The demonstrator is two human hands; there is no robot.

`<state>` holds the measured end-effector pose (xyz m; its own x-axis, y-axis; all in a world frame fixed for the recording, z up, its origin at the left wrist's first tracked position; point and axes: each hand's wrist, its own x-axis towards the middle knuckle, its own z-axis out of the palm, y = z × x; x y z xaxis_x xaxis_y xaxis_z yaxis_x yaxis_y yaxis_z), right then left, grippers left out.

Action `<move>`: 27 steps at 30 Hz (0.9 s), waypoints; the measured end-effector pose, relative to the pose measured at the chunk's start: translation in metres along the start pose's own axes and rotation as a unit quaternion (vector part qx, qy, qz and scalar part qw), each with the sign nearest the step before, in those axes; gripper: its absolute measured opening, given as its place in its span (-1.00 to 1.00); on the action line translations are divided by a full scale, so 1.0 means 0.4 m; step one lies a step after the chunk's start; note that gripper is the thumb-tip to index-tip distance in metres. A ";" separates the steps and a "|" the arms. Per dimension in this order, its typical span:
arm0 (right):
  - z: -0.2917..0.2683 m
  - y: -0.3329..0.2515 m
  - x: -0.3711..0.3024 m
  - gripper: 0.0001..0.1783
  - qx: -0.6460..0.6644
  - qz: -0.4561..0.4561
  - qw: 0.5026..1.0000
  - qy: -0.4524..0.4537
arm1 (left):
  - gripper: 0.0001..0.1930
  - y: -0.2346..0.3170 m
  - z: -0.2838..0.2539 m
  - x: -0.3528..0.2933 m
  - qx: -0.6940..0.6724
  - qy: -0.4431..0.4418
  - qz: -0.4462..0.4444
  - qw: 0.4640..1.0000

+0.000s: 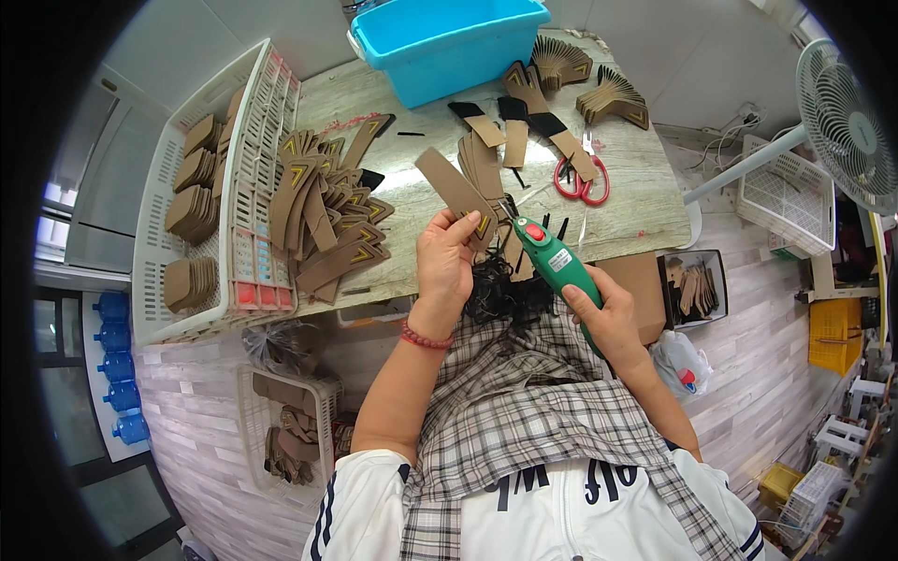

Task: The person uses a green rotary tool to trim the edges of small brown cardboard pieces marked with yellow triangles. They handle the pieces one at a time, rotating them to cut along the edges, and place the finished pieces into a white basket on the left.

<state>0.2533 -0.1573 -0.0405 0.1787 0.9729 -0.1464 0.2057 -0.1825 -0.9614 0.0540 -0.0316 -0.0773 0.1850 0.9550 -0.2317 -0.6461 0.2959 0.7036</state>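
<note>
My left hand (441,266) pinches a flat brown strap piece (451,183) with a yellow angular mark near its lower end. In my right hand (608,313) is a green handheld electric cutter (559,257) with a red switch, its metal tip close beside the strap piece's marked end. Whether the tip touches the piece I cannot tell. Below both hands, black scraps (510,292) lie bunched at the table edge and my apron. Beyond my left hand, more brown strap pieces (480,166) lie on the table (421,122). Red-handled scissors (582,185) rest farther right.
A heap of marked brown pieces (327,210) lies left, beside a white crate (267,187) holding stacks. A blue bin (449,56) stands at the back, with fanned stacks (615,99) to its right. A fan (847,126) rises at the right.
</note>
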 end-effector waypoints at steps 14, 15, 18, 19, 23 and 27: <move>0.006 -0.009 0.004 -0.57 -0.006 -0.014 1.000 -0.009 | -0.88 -0.029 0.035 0.004 0.039 0.032 0.115 0.992; 0.004 -0.009 0.005 -0.57 -0.007 -0.013 1.000 -0.010 | -0.87 -0.030 0.034 0.005 0.037 0.028 0.114 0.992; 0.002 -0.011 0.006 -0.56 -0.008 -0.008 1.000 -0.011 | -0.87 -0.025 0.037 0.005 0.045 0.032 0.095 0.994; 0.002 -0.012 0.006 -0.56 -0.008 -0.006 1.000 -0.011 | -0.88 -0.023 0.039 0.003 0.045 0.032 0.089 0.995; 0.001 -0.015 0.010 -0.56 -0.006 -0.012 1.000 -0.015 | -0.89 -0.026 0.019 0.006 0.060 0.018 0.067 0.996; 0.004 -0.029 0.019 -0.55 -0.011 -0.013 1.000 -0.021 | -0.89 -0.030 0.017 -0.006 0.078 0.011 0.052 0.996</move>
<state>0.2508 -0.1475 -0.0309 0.1321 0.9825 -0.1312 0.2302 -0.1591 -0.9600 0.0665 -0.0374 -0.0807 0.1062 0.9804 -0.1661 -0.5378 0.1972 0.8197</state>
